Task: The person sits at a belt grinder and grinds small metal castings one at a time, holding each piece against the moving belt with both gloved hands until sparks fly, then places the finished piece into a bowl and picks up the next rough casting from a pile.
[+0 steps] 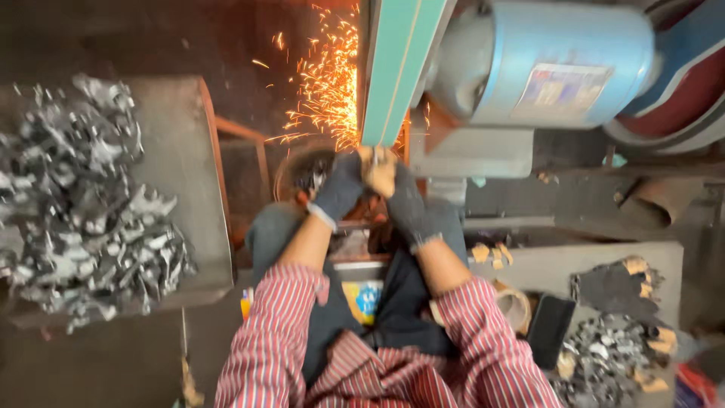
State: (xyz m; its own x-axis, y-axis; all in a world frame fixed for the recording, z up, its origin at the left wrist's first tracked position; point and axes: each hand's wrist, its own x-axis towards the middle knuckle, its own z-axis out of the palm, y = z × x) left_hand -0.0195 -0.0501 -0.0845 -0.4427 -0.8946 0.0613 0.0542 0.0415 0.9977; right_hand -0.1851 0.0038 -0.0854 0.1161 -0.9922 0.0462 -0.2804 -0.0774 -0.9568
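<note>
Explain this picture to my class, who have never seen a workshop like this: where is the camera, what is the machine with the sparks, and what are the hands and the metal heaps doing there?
The camera sits on the worker's head and looks down, so you see striped sleeves and both arms from above. The left hand and right hand wear dark gloves and together press a small piece, too hidden to identify, against a green sanding belt. Orange sparks fly off to the left where they meet. The blue drum beside the belt looks like the motor housing. On the left, a tray carries a heap of small grey metal parts. On the right, a bench holds a smaller pile of parts, spare gloves and a roll of tape.
</note>
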